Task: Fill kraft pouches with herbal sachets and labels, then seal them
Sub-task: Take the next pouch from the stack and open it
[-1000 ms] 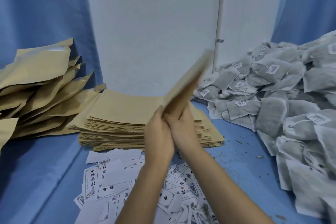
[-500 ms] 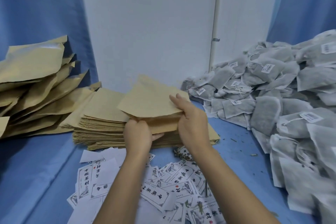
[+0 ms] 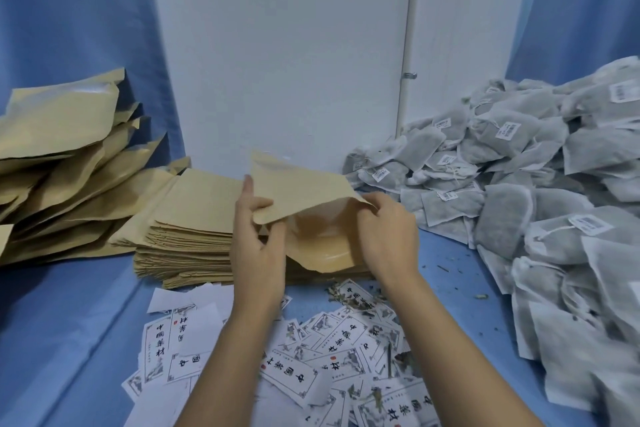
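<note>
Pouches (image 3: pixel 59 149) and sachets (image 3: pixel 554 218) fill the two ends of the wide blue table (image 3: pixel 69 322) I am looking down at. The gray sachets make the biggest heap, on my right. The puffy brown pouches lie in a loose pile on my left. Just beside that pile, in the middle, is a neat stack (image 3: pixel 187 218) of flat ones. White labels (image 3: pixel 304 367) with black writing are spread on the table near me, partly under my arms. One open pouch (image 3: pixel 298 191) is held up over the near side of the stack. My left hand (image 3: pixel 258 246) pinches its left edge with the thumb, and the first finger points up. My right hand (image 3: pixel 388 236) pinches the right edge with bent fingers, and the mouth gapes toward me. Small green crumbs (image 3: pixel 443 268) dot the table by the sachets.
</note>
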A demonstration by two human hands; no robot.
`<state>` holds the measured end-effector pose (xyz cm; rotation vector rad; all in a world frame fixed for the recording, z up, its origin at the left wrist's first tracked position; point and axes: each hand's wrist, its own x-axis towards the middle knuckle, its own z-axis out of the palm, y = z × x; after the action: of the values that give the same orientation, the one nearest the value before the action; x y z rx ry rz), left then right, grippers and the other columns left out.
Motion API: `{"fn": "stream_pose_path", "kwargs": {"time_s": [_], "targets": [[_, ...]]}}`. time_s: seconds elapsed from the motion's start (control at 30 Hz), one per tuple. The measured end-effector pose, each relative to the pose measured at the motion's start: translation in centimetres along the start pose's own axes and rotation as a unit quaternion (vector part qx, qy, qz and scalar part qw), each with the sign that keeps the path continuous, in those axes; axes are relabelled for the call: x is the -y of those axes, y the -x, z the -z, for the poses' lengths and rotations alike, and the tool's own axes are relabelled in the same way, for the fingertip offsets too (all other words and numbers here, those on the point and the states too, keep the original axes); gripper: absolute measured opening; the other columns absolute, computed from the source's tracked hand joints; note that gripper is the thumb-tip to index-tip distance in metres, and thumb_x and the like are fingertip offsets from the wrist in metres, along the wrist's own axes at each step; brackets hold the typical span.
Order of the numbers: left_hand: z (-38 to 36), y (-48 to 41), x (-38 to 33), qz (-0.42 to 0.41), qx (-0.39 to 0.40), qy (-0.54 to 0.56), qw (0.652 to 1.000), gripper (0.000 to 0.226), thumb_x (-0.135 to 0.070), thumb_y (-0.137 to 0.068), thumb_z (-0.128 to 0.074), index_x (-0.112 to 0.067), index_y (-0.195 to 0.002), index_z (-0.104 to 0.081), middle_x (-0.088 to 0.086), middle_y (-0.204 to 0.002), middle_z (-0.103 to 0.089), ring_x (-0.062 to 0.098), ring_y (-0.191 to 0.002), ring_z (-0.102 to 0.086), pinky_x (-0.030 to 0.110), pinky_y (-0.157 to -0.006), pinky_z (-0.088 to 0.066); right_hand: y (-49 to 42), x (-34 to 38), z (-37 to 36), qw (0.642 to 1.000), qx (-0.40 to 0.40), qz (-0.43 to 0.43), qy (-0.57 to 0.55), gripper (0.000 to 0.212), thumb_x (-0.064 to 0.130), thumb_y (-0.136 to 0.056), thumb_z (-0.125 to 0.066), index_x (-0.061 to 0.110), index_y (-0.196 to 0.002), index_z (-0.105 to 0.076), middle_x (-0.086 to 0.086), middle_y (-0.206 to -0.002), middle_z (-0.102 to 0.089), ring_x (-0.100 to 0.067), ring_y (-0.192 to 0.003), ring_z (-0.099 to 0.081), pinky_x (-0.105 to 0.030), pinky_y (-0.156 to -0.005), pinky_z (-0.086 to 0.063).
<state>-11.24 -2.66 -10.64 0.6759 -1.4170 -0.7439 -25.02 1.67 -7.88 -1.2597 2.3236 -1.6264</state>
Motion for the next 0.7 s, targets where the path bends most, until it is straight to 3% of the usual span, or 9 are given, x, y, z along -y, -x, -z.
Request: {"fn": "stream_pose_path", "kwargs": {"time_s": [0.13, 0.17, 0.3, 0.43, 0.53, 0.57, 0.63, 0.67, 0.7], "targets": [[0.3, 0.2, 0.4, -0.147, 0.029, -0.176, 0.973, 0.017, -0.03, -0.091, -0.061, -0.024, -0.107, -0.062, -0.042, -0.129, -0.041, -0.007, -0.135, -0.03, 0.006, -0.098, -0.029, -0.7, -0.4, 0.9, 0.999, 0.01, -0.006, 0.039, 0.031, 0.028, -0.092, -0.042, 0.026, -0.113, -0.064, -0.004, -0.107, -0.067, -0.026, -0.093, -0.054, -0.033, -0.074, -0.041], [0.3, 0.2, 0.4, -0.156, 0.04, -0.192, 0.968, 0.019, -0.035, -0.092, -0.057, -0.027, -0.107, -0.064, -0.042, -0.128, -0.041, -0.007, -0.135, -0.031, 0.004, -0.099, -0.028, -0.9, -0.4, 1.1, 0.999, 0.018, -0.006, 0.042, 0.033, 0.028, -0.091, -0.043, 0.029, -0.116, -0.064, -0.002, -0.109, -0.067, -0.025, -0.096, -0.055, -0.032, -0.075, -0.042], [-0.8, -0.1, 0.2, -0.133, 0.07, -0.163, 0.975, 0.034, -0.029, -0.094, -0.045, -0.023, -0.125, -0.059, -0.013, -0.131, -0.053, -0.002, -0.127, -0.043, 0.013, -0.107, -0.029, -0.9, -0.6, 1.5, 0.999, 0.034, 0.029, -0.023, 0.04, 0.04, -0.084, -0.041, 0.031, -0.116, -0.063, 0.006, -0.11, -0.067, -0.013, -0.097, -0.055, -0.033, -0.082, -0.045], [-2.7, -1.1, -0.3, -0.116, 0.023, -0.163, 0.98, 0.035, -0.022, -0.096, -0.045, -0.009, -0.125, -0.06, 0.0, -0.128, -0.058, 0.011, -0.118, -0.053, 0.012, -0.099, -0.033, -1.4, -0.9, 1.8, 0.959, -0.165, 0.097, -0.209, 0.041, 0.045, -0.083, -0.036, 0.025, -0.108, -0.061, 0.012, -0.102, -0.065, -0.002, -0.091, -0.057, -0.021, -0.075, -0.043], [-4.3, -2.2, -0.4, -0.082, -0.014, -0.151, 0.985, 0.033, -0.016, -0.098, -0.046, -0.004, -0.126, -0.059, 0.006, -0.127, -0.061, 0.014, -0.119, -0.055, 0.011, -0.098, -0.033, -4.2, -3.0, 1.9, 0.934, -0.241, 0.005, -0.264, 0.023, 0.026, -0.089, -0.041, 0.022, -0.106, -0.056, 0.008, -0.105, -0.061, -0.01, -0.095, -0.056, -0.025, -0.075, -0.04], [-4.8, -2.4, -0.5, -0.079, -0.021, -0.147, 0.986, 0.033, -0.016, -0.098, -0.046, -0.003, -0.126, -0.059, 0.007, -0.127, -0.061, 0.015, -0.119, -0.055, 0.011, -0.097, -0.033, -5.1, -4.3, 1.9, 0.941, -0.242, -0.024, -0.236, 0.021, 0.018, -0.091, -0.041, 0.019, -0.105, -0.056, 0.005, -0.106, -0.06, -0.014, -0.097, -0.056, -0.027, -0.073, -0.038], [-5.9, -2.7, -0.5, -0.081, -0.024, -0.141, 0.986, 0.033, -0.015, -0.098, -0.046, -0.003, -0.126, -0.058, 0.007, -0.127, -0.061, 0.016, -0.119, -0.055, 0.011, -0.097, -0.034, -6.5, -7.6, 1.8, 0.98, -0.186, -0.045, -0.061, 0.022, 0.01, -0.092, -0.041, 0.013, -0.104, -0.06, -0.002, -0.114, -0.057, -0.022, -0.107, -0.053, -0.03, -0.075, -0.038], [-6.6, -3.0, -0.4, -0.083, -0.02, -0.137, 0.987, 0.033, -0.014, -0.098, -0.046, -0.003, -0.126, -0.058, 0.007, -0.127, -0.061, 0.016, -0.119, -0.055, 0.011, -0.097, -0.034, -7.3, -9.6, 1.7, 0.988, -0.127, -0.036, 0.077, 0.025, 0.011, -0.093, -0.042, 0.011, -0.106, -0.064, -0.006, -0.125, -0.053, -0.025, -0.119, -0.047, -0.032, -0.083, -0.039], [-6.8, -3.0, -0.4, -0.084, -0.019, -0.133, 0.987, 0.033, -0.014, -0.098, -0.046, -0.003, -0.126, -0.058, 0.008, -0.127, -0.06, 0.016, -0.12, -0.055, 0.011, -0.097, -0.034, -7.6, -11.0, 1.6, 0.974, -0.053, -0.023, 0.218, 0.029, 0.013, -0.094, -0.042, 0.012, -0.111, -0.066, -0.008, -0.138, -0.045, -0.027, -0.132, -0.036, -0.035, -0.098, -0.037]]}}
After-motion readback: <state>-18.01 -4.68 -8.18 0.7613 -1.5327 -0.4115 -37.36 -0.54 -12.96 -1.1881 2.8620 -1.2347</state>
